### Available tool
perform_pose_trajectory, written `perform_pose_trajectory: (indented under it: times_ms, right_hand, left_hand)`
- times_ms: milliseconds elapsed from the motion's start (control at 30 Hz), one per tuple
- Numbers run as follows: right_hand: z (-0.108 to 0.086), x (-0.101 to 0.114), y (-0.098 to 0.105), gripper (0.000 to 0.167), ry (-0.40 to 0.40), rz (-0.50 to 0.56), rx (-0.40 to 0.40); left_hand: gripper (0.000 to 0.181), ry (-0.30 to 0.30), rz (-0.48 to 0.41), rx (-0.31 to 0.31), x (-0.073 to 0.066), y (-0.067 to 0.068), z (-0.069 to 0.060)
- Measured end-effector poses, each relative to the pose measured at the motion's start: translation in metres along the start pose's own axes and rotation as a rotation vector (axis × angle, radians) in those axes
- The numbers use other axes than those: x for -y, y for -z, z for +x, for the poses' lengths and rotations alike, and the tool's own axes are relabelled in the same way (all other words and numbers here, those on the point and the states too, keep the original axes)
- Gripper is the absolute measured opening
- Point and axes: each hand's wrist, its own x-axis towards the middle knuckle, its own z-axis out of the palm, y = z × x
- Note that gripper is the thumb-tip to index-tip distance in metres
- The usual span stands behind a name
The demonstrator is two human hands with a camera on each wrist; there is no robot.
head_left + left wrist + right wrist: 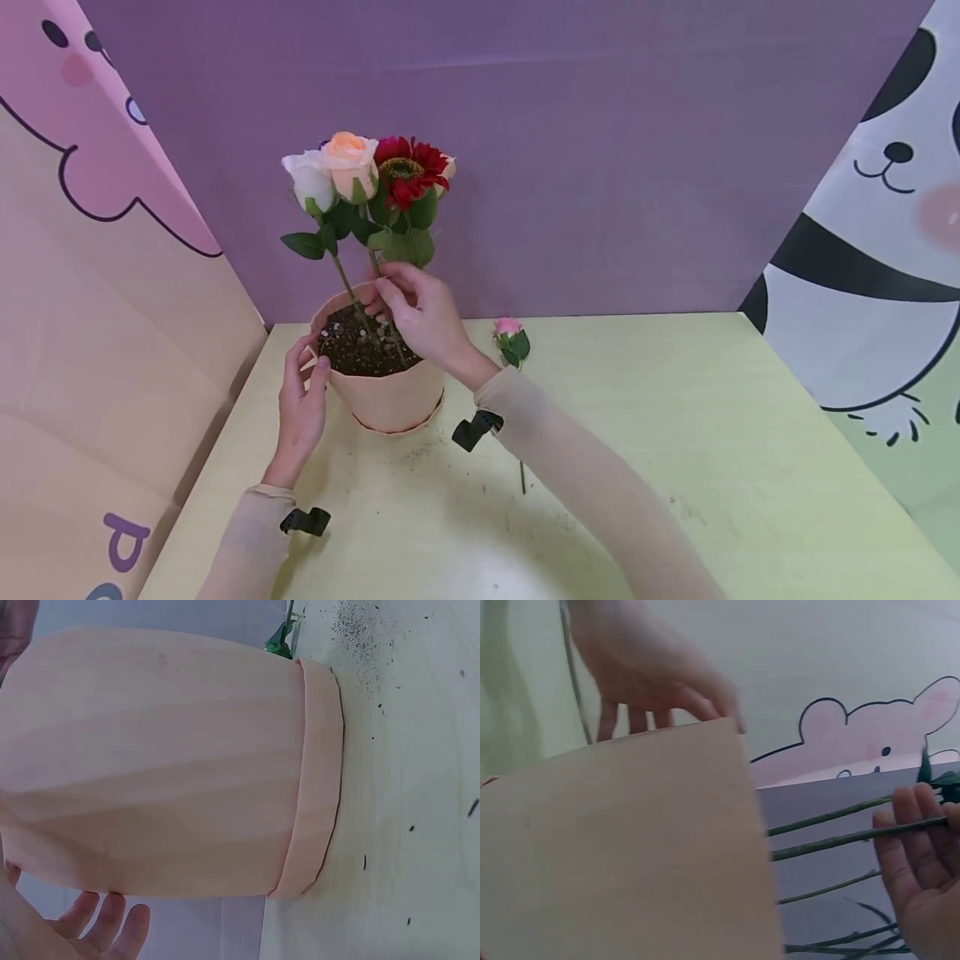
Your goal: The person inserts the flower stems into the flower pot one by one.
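Note:
A peach-coloured flower pot (390,400) filled with dark soil (360,346) stands at the table's back left. My left hand (302,408) holds its left side, the thumb near the rim and the fingers around the outer wall. Above the soil, my right hand (427,321) pinches a green stem (832,841) between thumb and fingers; it appears to lead up to the peach rose (350,167). A white rose (310,179) leans to the left of it, and a red daisy-like flower (408,171) is on the right. Other blooms behind are partly hidden.
A pink rose (508,327) lies on the table (637,400) right of the pot, its stem partly hidden beneath my right forearm. Soil crumbs (423,452) are scattered before the pot. A purple panel (600,167) stands behind, with printed cartoon panels at both sides.

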Motion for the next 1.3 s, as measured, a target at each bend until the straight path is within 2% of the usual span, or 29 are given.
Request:
perform_pose_trajectory:
  times_ms: [133,300,533,700,800,867,933,1033,1167,1300]
  right_hand:
    - [-0.005,-0.006,-0.006,0.023,0.05,0.053,0.002]
    - [-0.002,-0.004,-0.01,0.023,0.123,0.083,-0.015]
    - [-0.005,-0.012,-0.018,0.023,0.108,0.085,-0.008]
    - [-0.01,-0.025,-0.026,0.02,0.194,-0.048,-0.025]
    - [-0.016,-0.036,-0.033,0.019,0.234,-0.152,-0.081]
    - [-0.018,-0.042,-0.037,0.019,0.246,-0.184,-0.12]
    - [-0.018,-0.046,-0.04,0.019,0.251,-0.182,-0.144]
    - [-0.019,-0.048,-0.041,0.018,0.247,-0.134,-0.138]
    - [-0.02,-0.048,-0.038,0.019,0.218,-0.069,-0.094]
    - [-0.02,-0.048,-0.035,0.021,0.167,-0.048,-0.044]
  left_hand:
    - [0.051,0.0,0.008,-0.002,-0.001,0.0,0.0]
    - [0.049,-0.01,0.016,-0.021,-0.001,-0.001,0.001]
    - [0.049,-0.02,0.013,-0.035,0.003,-0.002,0.001]
    - [0.049,-0.016,0.006,-0.033,0.003,-0.002,0.0]
    - [0.049,-0.016,0.002,-0.031,0.002,-0.003,-0.001]
    - [0.049,-0.016,0.006,-0.034,0.001,-0.002,0.0]
    - [0.049,-0.015,0.012,-0.033,0.001,-0.002,0.001]
    - [0.049,-0.01,0.011,-0.034,0.002,-0.002,0.0]
    - [0.049,-0.015,0.0,-0.036,0.003,-0.002,0.0]
    - [0.049,-0.016,-0.004,-0.034,0.002,-0.004,-0.002]
